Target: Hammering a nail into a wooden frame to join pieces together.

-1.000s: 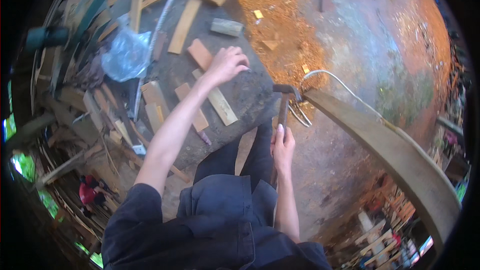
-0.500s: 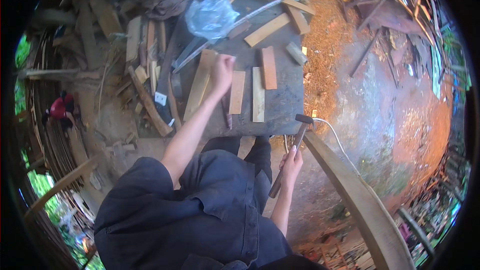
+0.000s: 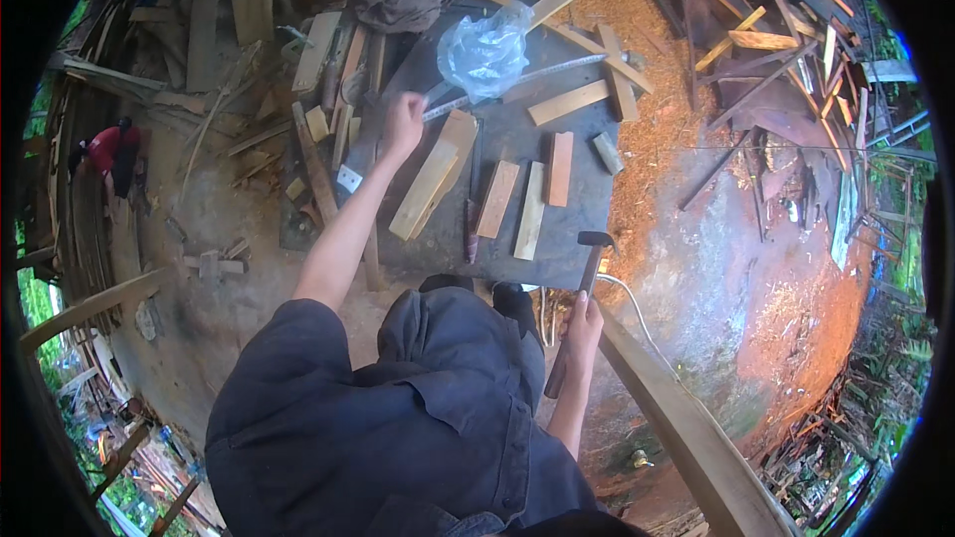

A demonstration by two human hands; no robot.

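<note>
My left hand (image 3: 401, 124), fingers curled, is raised at the left of a dark workbench top (image 3: 587, 224), just below a long white strip (image 3: 557, 73); whatever it may hold is hidden. Beside it lie two stacked pale boards (image 3: 423, 194). Further right are a reddish block (image 3: 559, 167), a light brown board (image 3: 497, 197) and a narrow pale board (image 3: 529, 209). A crumpled clear plastic bag (image 3: 482, 50) sits behind them. My right hand (image 3: 580, 328) grips a hammer (image 3: 597, 239) by its handle near the bench's front right corner, head upward.
A long beam (image 3: 676, 408) runs from the bench corner toward the lower right, with a white cord (image 3: 652, 338) alongside. Sawdust (image 3: 637, 189) lies right of the bench. Scrap timber (image 3: 244, 0) is heaped left and upper right. A person in red (image 3: 109, 149) bends at the far left.
The view has swung, showing more of the scrap piles. My left hand has moved leftward from over the right-hand boards to the bench's left. My right hand still holds the hammer.
</note>
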